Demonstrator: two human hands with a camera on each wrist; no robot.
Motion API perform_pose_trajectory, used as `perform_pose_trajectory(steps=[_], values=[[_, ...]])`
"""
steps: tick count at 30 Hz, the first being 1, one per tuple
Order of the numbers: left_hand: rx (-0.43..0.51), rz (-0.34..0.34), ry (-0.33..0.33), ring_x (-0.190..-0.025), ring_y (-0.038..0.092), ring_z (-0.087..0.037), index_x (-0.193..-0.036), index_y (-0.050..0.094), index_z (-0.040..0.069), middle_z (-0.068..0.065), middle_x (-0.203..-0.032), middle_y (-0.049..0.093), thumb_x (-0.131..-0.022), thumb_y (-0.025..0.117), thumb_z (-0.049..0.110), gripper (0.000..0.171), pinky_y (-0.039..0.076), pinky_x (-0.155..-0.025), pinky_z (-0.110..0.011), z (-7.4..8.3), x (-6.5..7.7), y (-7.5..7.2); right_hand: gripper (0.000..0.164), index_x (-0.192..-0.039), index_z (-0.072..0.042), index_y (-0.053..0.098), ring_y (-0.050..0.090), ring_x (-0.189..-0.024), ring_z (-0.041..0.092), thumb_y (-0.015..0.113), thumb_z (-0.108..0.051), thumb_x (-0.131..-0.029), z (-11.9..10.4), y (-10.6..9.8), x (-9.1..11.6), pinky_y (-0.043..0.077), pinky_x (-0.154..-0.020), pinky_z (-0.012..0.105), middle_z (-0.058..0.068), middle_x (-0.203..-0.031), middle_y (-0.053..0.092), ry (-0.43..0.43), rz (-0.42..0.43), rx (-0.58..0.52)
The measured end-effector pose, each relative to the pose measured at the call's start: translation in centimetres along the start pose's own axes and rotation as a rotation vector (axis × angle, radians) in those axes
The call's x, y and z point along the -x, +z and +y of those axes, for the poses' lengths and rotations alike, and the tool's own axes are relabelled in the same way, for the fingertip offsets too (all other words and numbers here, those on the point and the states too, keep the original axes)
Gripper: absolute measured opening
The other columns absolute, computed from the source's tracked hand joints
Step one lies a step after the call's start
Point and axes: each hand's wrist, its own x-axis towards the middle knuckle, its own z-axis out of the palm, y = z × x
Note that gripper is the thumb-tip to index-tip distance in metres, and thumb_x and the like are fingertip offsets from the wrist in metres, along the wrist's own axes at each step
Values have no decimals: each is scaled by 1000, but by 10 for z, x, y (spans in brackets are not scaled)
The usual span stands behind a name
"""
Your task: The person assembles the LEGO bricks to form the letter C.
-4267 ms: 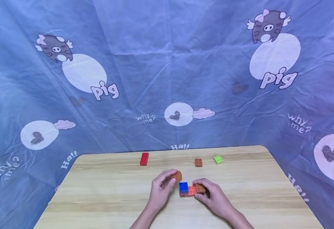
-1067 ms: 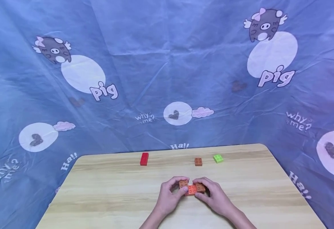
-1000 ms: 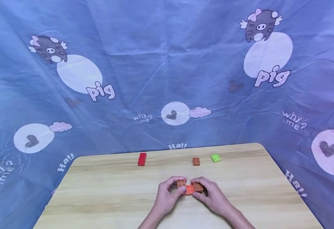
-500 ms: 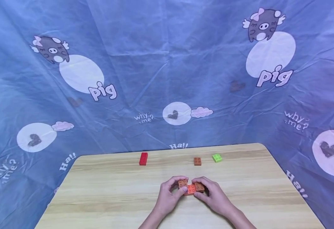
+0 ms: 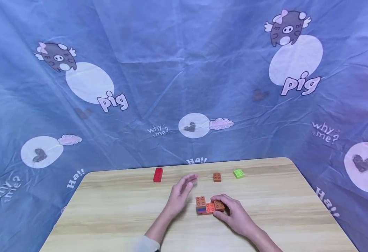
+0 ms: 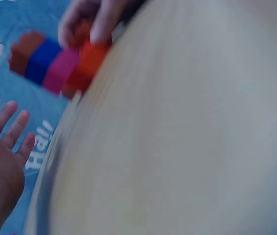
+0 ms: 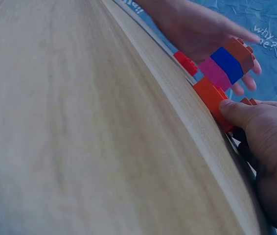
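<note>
A small toy-brick build stands near the table's middle, its orange brick (image 5: 210, 207) low down. On the build's left end rises a stack of a pink brick (image 7: 214, 74), a blue brick (image 7: 227, 65) and, topmost, a brown brick (image 5: 200, 201). My right hand (image 5: 235, 215) grips the build's right end, thumb and fingers around another brown brick (image 5: 219, 205). Left of the stack and apart from it, my left hand (image 5: 176, 199) holds nothing, its fingers extended toward the table's far side. In the left wrist view the stack is blurred.
Along the far side of the wooden table (image 5: 108, 210) lie a red brick (image 5: 158, 175), a loose brown brick (image 5: 217, 177) and a lime green brick (image 5: 238, 173). A blue printed cloth (image 5: 152, 87) hangs behind and beside the table.
Earlier my left hand brought the brown brick over onto the blue one and held it there. Now it has let go and moved away leftward and farther out. My right hand keeps its grip.
</note>
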Motion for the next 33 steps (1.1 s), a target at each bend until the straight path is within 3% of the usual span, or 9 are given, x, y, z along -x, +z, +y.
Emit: perform_pose_trajectory(steps=[4,8,12,17,26,33], values=[[-134,-98,-34,-137,59,-26,-153,52,11,-5,-152,59,-109,59,26,47,44,-119,-39,-6,-28,-10,43,-130,-13,69,69,-116,14,85,-16,-90,0,0,-1,58,-100,32,-4,-126,73,-9,-8,-5],[-310,-192,-29,-138,59,-24,-154,52,15,-3,-151,61,-104,68,30,55,43,-120,-44,-9,-50,-8,42,-130,-13,69,68,-115,14,84,-16,-91,0,0,-2,58,-100,32,-5,-125,73,-19,-3,1],[-468,-259,67,-136,60,-22,-152,55,13,-5,-149,62,-100,74,26,56,44,-120,-40,-12,-68,0,42,-130,-13,69,68,-116,14,84,-16,-91,0,-1,-2,57,-100,32,-2,-125,73,-14,-11,-1],[-600,-353,177,-141,55,-24,-148,59,10,-10,-152,59,-99,75,23,53,40,-123,-40,-10,-87,12,43,-130,-13,69,68,-115,14,85,-15,-90,0,-4,-1,57,-99,31,-3,-124,73,-14,1,11],[-699,-441,200,-135,58,-15,-137,69,17,-1,-143,66,-96,80,26,43,41,-120,-30,-6,-102,35,42,-130,-13,69,68,-114,11,84,-15,-91,-2,-4,0,56,-96,27,-3,-124,73,-18,1,3],[-754,-418,210,-120,66,-10,-127,75,19,5,-128,72,-98,78,22,29,49,-110,-24,-13,-101,38,41,-130,-13,68,68,-113,12,84,-16,-91,-2,-2,0,57,-97,29,-4,-124,73,-26,-4,0]])
